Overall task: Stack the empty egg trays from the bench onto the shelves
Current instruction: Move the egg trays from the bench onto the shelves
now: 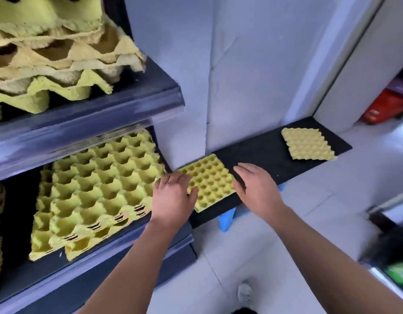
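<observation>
A yellow-green egg tray lies at the near left end of the black bench. My left hand lies over the tray's left edge, thumb on top and fingers bent at the rim. Along the tray's right edge, my right hand has straight fingers and touches or hovers just over it. A second tray lies at the bench's far right end. The lower shelf carries a stack of trays, and the upper shelf carries a ragged pile.
The dark shelf unit fills the left. A white wall stands behind the bench. Blue stool legs show under the bench. A red package lies past the doorway at right. White floor tiles spread below. A dark object sits at the right edge.
</observation>
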The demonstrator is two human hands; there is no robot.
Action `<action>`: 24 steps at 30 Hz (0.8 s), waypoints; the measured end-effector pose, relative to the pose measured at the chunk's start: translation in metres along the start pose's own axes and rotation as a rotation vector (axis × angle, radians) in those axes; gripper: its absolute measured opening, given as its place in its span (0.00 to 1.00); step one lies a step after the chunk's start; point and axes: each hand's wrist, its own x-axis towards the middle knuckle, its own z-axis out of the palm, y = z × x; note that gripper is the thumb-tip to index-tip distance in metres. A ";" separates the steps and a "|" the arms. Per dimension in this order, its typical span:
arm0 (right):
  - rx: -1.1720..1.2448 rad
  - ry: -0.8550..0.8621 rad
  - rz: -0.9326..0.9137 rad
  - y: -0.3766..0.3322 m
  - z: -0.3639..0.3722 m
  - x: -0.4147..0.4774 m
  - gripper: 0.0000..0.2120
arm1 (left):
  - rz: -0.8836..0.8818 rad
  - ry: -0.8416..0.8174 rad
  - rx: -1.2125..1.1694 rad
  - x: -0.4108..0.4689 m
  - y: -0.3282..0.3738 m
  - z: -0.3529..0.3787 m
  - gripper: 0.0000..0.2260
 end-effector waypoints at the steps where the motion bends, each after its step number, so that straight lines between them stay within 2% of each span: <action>1: -0.014 0.011 0.035 0.015 -0.005 -0.004 0.14 | 0.035 -0.005 -0.016 0.009 0.015 0.007 0.12; 8: -0.001 0.063 0.333 0.148 -0.019 -0.028 0.17 | 0.172 -0.061 -0.066 0.076 0.121 0.076 0.11; 17: -0.044 -0.054 0.458 0.328 -0.046 -0.015 0.21 | 0.138 -0.195 -0.119 0.166 0.270 0.172 0.15; 24: -0.029 -0.108 0.547 0.440 -0.039 0.016 0.21 | 0.168 -0.292 -0.085 0.245 0.345 0.233 0.19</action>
